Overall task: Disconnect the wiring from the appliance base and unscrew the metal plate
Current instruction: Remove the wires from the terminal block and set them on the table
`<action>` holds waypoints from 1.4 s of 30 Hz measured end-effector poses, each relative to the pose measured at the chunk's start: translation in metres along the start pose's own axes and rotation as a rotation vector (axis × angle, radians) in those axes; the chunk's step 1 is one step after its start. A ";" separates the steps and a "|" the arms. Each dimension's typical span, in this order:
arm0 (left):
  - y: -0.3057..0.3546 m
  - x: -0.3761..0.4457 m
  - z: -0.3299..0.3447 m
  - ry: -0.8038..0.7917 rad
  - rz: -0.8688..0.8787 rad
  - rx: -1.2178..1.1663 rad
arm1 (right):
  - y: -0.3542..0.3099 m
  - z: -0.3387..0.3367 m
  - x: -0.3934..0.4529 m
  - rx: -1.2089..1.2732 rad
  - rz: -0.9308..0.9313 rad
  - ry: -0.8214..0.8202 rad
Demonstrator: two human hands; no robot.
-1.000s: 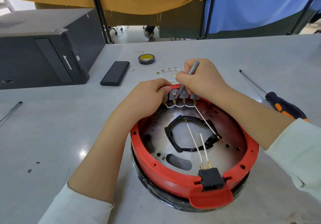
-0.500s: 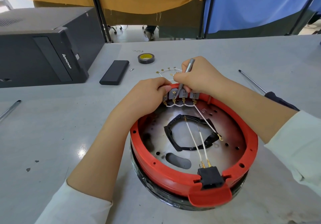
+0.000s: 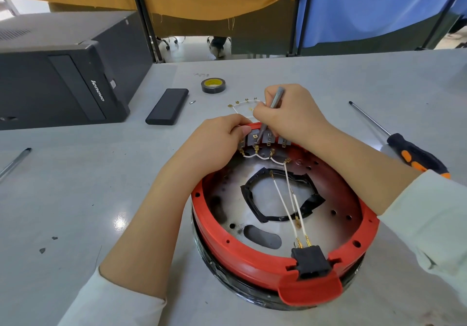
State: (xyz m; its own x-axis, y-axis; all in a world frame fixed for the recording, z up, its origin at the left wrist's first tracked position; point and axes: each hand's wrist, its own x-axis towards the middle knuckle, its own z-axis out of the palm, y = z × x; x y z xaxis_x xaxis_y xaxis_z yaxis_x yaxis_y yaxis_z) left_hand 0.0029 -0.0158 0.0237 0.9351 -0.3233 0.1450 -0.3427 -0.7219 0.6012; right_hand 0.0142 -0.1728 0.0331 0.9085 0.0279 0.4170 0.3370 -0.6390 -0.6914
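A round appliance base with a red rim (image 3: pixel 255 257) lies upside down on the table, its metal plate (image 3: pixel 326 196) showing inside. Several grey terminal blocks (image 3: pixel 267 138) sit at the far rim, linked by white wires (image 3: pixel 262 157); two more white wires (image 3: pixel 290 204) run to a black connector (image 3: pixel 309 261) at the near rim. My left hand (image 3: pixel 217 143) grips the far rim beside the terminals. My right hand (image 3: pixel 293 113) holds a thin grey screwdriver (image 3: pixel 274 103) with its tip down on a terminal block.
A loose white wire harness (image 3: pixel 242 104) lies just beyond the base. A black-and-orange screwdriver (image 3: pixel 404 148) lies to the right. A tape roll (image 3: pixel 213 85), a flat black case (image 3: pixel 168 109), a small screw (image 3: pixel 192 102) and a black computer tower (image 3: pixel 63 73) sit at the left back. A pen (image 3: pixel 14 162) lies far left.
Both hands stay at the terminals; the grey screwdriver has shifted slightly. The view has moved a little, nothing else has changed place.
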 end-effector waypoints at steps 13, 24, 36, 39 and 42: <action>-0.001 -0.004 0.000 0.144 -0.024 -0.002 | 0.000 -0.004 0.002 0.037 0.057 -0.068; 0.007 -0.012 -0.002 0.020 -0.043 0.151 | 0.001 -0.015 -0.014 -0.029 0.194 0.001; 0.008 -0.010 0.002 -0.001 0.031 -0.006 | -0.008 -0.027 -0.021 0.268 0.164 -0.154; 0.007 -0.011 0.002 -0.003 0.029 -0.017 | -0.002 -0.020 -0.028 0.208 0.096 -0.061; 0.007 -0.011 0.002 -0.003 0.026 -0.025 | 0.001 -0.021 -0.028 0.159 0.067 -0.014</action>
State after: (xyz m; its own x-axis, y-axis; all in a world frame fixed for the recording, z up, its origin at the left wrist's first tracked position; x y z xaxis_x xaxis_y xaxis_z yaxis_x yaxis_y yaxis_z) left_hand -0.0101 -0.0190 0.0248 0.9258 -0.3435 0.1581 -0.3642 -0.6978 0.6168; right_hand -0.0167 -0.1903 0.0333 0.9332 0.0007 0.3594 0.3094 -0.5102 -0.8025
